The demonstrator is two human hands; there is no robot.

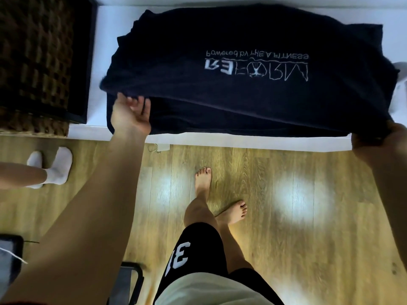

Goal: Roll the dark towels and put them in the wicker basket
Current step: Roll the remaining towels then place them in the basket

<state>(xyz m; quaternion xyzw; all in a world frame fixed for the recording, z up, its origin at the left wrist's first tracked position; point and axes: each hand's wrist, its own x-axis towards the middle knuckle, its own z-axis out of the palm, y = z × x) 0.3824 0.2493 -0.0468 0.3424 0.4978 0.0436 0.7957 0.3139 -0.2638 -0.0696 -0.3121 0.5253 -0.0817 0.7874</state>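
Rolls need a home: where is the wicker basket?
In the head view, the wicker basket is at top left, just left of the dark towel on the white counter.

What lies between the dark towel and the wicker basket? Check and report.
Nothing visible does. The left hand and right hand grip the dark towel at its near edge; only a bare strip of the white surface separates it from the wicker basket at the left.

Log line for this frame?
dark towel: unrolled | left hand: grips near edge | right hand: grips near corner | wicker basket: left, apart
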